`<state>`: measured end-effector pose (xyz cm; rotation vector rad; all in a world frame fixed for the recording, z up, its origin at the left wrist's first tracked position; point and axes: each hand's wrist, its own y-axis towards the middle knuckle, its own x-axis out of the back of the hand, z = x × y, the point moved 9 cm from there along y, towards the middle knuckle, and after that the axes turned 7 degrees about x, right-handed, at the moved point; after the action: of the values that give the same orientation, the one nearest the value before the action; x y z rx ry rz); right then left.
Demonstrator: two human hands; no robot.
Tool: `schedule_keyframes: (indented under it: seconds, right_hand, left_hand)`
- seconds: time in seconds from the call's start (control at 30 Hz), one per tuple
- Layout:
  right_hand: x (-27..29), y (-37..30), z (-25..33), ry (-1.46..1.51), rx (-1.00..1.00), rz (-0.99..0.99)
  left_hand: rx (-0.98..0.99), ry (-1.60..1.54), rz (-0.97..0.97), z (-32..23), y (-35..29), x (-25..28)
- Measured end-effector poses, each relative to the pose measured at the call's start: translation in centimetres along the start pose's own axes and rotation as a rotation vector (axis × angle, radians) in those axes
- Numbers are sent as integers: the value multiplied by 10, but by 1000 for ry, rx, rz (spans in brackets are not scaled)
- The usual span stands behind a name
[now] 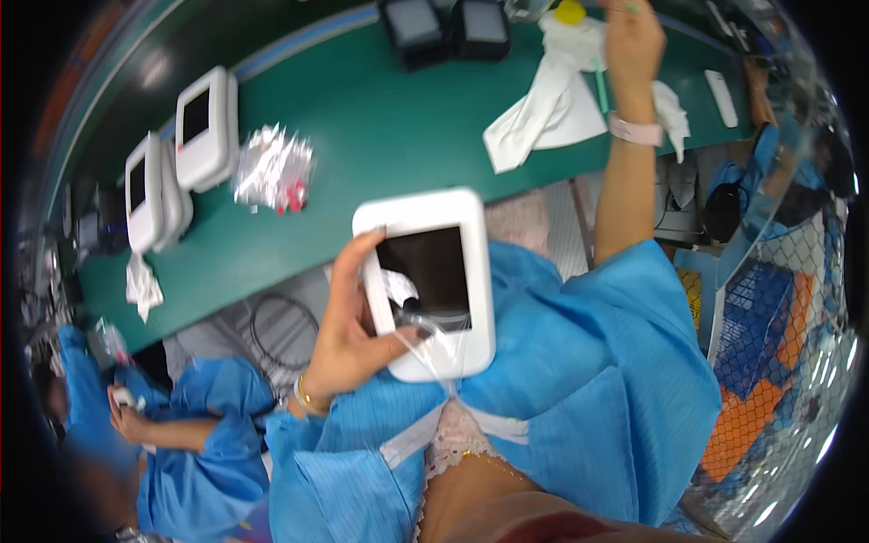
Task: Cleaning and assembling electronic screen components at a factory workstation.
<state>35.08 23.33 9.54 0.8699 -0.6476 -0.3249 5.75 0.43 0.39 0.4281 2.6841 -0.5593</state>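
My left hand (348,330) grips a white handheld device (481,271) with rounded corners and a dark, glossy screen (430,276). The thumb lies across its front near the lower edge and the fingers wrap round its left side. A clear, film-like strip shows over the lower part of the device. My right hand (634,50) is raised at the far right, its fingers drawn together and partly cut off by the upper edge. Something pale green shows at those fingers, too little of it to name. Below that hand lie white cloths (548,109) and a thin green stick (600,88).
Several similar white devices (206,131) stand at the left of the green table (380,136), beside a clear bag with red bits (273,167). Black boxes (480,29) and a yellow round lid (569,12) are at the back. A co-worker's hand (131,421) is at lower left.
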Motion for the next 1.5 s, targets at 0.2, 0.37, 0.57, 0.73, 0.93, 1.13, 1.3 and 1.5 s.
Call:
schedule_keyframes:
  seconds: [0.2,0.37,0.57,0.73,0.93,1.13,1.3,1.5]
  right_hand:
    - [2,-107,-34,48,-380,335]
    - [23,-106,-10,56,-237,155]
    - [33,-106,-1,-178,-273,125]
    - [-2,-76,17,1102,-630,47]
    - [-74,-99,103,1303,-920,392]
    - [-96,-107,124,1409,-943,632]
    - [-100,-108,129,1346,-946,722]
    - [-101,-110,132,1346,-955,748]
  left_hand:
    - [-84,69,84,-15,6,-9]
    - [-120,136,76,-14,2,-11]
    - [-146,177,106,-18,-2,-15]
    - [-97,144,115,-15,-4,-17]
    - [-94,192,95,-16,-4,-17]
    - [-84,213,87,-17,-5,-19]
    - [-102,214,85,-17,-4,-18]
    - [-122,216,77,-19,-5,-18]
